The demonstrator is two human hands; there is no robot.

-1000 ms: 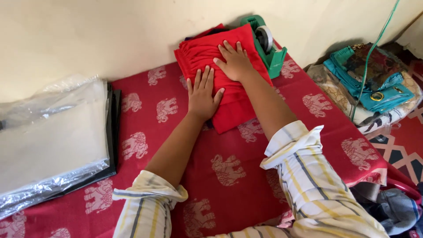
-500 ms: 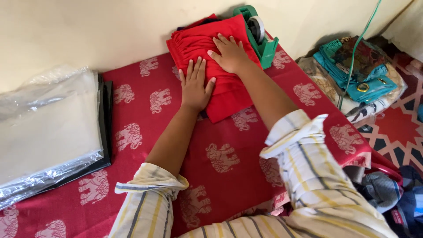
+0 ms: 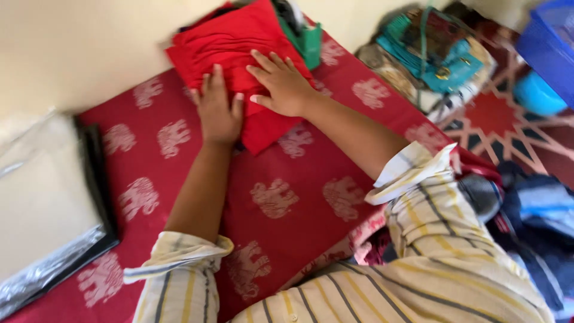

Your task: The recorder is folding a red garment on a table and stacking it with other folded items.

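Both hands, left (image 3: 218,113) and right (image 3: 284,87), press flat and open on a folded red cloth (image 3: 239,42) at the far edge of a red elephant-print mattress (image 3: 299,197) against a cream wall (image 3: 78,48). A plastic-wrapped packet (image 3: 42,203) lies at its left edge; a patterned floor mat (image 3: 508,119) lies to the right.

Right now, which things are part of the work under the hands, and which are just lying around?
In hand:
- left hand, flat on the red folded cloth
- right hand, flat on the same cloth

Lying about:
- green tape dispenser
- clear plastic packets
- teal bag
- blue basket
- red elephant-print cover
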